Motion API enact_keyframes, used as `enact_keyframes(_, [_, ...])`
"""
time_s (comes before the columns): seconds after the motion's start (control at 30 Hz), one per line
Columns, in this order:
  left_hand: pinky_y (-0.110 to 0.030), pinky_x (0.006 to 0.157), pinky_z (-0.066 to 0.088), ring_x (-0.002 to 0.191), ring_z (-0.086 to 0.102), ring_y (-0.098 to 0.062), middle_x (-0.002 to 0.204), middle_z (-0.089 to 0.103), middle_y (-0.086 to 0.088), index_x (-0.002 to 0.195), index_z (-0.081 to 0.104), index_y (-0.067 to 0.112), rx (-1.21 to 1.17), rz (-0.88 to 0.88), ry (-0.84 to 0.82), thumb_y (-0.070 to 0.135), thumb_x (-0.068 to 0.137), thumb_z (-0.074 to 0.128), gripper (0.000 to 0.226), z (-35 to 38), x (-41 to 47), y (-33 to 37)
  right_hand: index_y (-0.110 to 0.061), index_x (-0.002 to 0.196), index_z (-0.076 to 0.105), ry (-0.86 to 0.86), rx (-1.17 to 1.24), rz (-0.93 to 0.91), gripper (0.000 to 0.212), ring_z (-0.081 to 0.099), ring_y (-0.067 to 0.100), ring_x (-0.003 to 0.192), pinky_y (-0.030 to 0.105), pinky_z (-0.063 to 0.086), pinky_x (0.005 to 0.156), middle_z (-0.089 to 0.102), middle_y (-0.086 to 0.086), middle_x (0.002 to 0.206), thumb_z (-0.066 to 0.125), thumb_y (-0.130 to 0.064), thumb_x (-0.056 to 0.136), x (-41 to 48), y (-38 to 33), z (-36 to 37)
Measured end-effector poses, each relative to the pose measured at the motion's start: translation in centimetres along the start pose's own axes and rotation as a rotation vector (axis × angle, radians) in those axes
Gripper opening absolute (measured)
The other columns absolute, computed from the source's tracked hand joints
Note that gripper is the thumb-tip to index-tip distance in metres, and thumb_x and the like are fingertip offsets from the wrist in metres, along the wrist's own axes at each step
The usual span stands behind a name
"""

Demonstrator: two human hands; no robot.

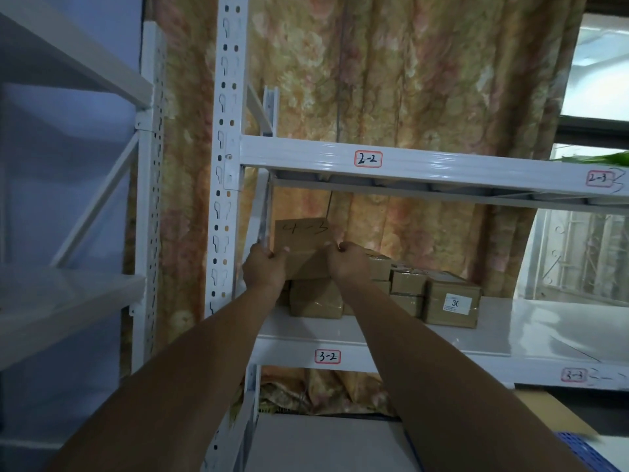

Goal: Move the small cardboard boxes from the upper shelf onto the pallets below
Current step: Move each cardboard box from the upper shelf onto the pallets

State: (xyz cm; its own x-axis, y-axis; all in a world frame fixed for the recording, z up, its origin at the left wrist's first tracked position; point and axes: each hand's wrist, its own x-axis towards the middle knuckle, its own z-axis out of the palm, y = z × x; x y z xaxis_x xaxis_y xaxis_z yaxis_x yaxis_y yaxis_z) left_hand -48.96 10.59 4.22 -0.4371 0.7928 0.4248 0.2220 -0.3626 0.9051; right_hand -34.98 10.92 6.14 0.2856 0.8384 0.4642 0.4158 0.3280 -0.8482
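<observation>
Several small cardboard boxes are stacked on the white shelf (510, 335) labelled 3-2. The top box (303, 245), with handwriting on its front, tilts up at the left of the stack. My left hand (263, 269) grips its left edge. My right hand (347, 264) grips its right edge, fingers curled over the top. Below it sits a taped box (315, 298). To the right stand smaller boxes (406, 282) and a box with a white label (451, 303). The blue pallet (585, 449) shows only as a corner at the bottom right.
The shelf beam labelled 2-2 (367, 160) runs overhead, close above the stack. A white perforated upright (224, 165) stands just left of my left hand. A floral curtain (391, 80) hangs behind. A second rack (68, 294) is at the left. A grey surface (323, 441) lies below.
</observation>
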Motion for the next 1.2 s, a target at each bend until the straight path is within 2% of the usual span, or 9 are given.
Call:
enact_keyframes(0.07, [-0.032,0.080,0.045,0.103,0.060,-0.029,0.106,0.060,-0.007,0.114,0.056,0.006,-0.033,-0.036,0.001,0.033,0.092,0.067,0.036,0.0,-0.7,0.2,-0.007,0.123,0.066,0.004,0.037,0.002,0.039,0.059,0.023,0.090,0.023,0.036,0.056,0.068,0.011,0.106,0.054,-0.037,0.100,-0.4,0.2,-0.7])
enact_keyframes(0.17, [-0.033,0.090,0.047,0.107,0.057,-0.023,0.113,0.059,-0.001,0.123,0.060,0.010,-0.113,-0.062,-0.026,0.026,0.090,0.068,0.037,-0.1,-2.3,0.4,-0.010,0.114,0.071,-0.007,0.104,0.013,0.030,0.063,0.022,0.095,0.026,0.043,0.070,0.069,0.006,0.101,0.057,-0.033,0.100,-1.4,0.8,-2.2])
enact_keyframes(0.27, [-0.033,0.081,0.052,0.101,0.063,-0.022,0.107,0.068,0.001,0.103,0.074,0.019,-0.149,-0.038,-0.088,0.021,0.085,0.067,0.019,0.1,-4.1,0.3,-0.012,0.117,0.070,0.032,0.114,0.004,0.025,0.060,0.020,0.096,0.027,0.043,0.076,0.065,0.000,0.098,0.058,-0.026,0.100,-3.3,1.0,-4.4])
enact_keyframes(0.4, [-0.032,0.074,0.055,0.080,0.065,-0.019,0.087,0.073,-0.002,0.075,0.073,0.026,-0.214,-0.068,-0.165,0.018,0.082,0.073,0.011,0.8,-7.6,1.4,-0.011,0.111,0.071,0.141,0.078,0.059,0.019,0.060,0.020,0.090,0.027,0.044,0.071,0.065,-0.001,0.090,0.058,-0.017,0.098,-6.1,1.6,-8.1])
enact_keyframes(0.5, [-0.026,0.067,0.046,0.076,0.063,-0.020,0.096,0.075,-0.011,0.097,0.077,0.016,-0.226,-0.093,-0.295,0.020,0.086,0.072,0.013,1.6,-10.2,2.0,-0.015,0.105,0.073,0.282,-0.003,0.107,0.017,0.062,0.020,0.094,0.027,0.044,0.079,0.069,-0.001,0.096,0.060,-0.020,0.095,-8.4,2.1,-11.5])
enact_keyframes(0.67, [-0.035,0.091,0.052,0.087,0.062,-0.015,0.087,0.067,0.007,0.113,0.073,0.007,-0.260,-0.117,-0.486,0.014,0.090,0.071,0.024,4.0,-15.9,3.0,-0.020,0.100,0.077,0.433,-0.115,0.226,0.019,0.066,0.023,0.088,0.034,0.054,0.085,0.072,0.000,0.092,0.067,-0.032,0.089,-13.7,3.8,-18.1])
enact_keyframes(0.9, [-0.043,0.096,0.055,0.102,0.064,-0.024,0.104,0.068,0.000,0.111,0.073,0.010,-0.222,-0.120,-0.706,0.019,0.084,0.078,0.029,10.0,-25.0,6.3,-0.021,0.077,0.074,0.589,-0.187,0.330,0.012,0.073,0.029,0.079,0.047,0.062,0.078,0.074,0.004,0.080,0.076,-0.032,0.075,-19.2,6.9,-29.7])
enact_keyframes(1.07, [-0.044,0.089,0.058,0.090,0.070,-0.022,0.099,0.075,-0.002,0.098,0.075,0.014,-0.193,-0.137,-0.806,0.031,0.071,0.082,0.032,15.4,-32.6,6.6,-0.015,0.084,0.079,0.631,-0.300,0.363,0.014,0.071,0.030,0.075,0.043,0.061,0.079,0.073,0.009,0.078,0.073,-0.027,0.082,-22.8,8.8,-38.0])
enact_keyframes(1.2, [-0.038,0.077,0.059,0.079,0.066,-0.023,0.096,0.073,-0.013,0.098,0.072,0.008,-0.143,-0.166,-0.830,0.025,0.078,0.081,0.028,20.4,-38.7,7.0,-0.012,0.084,0.079,0.631,-0.336,0.443,0.014,0.071,0.030,0.076,0.043,0.061,0.079,0.073,0.010,0.078,0.073,-0.024,0.081,-24.4,12.6,-44.4])
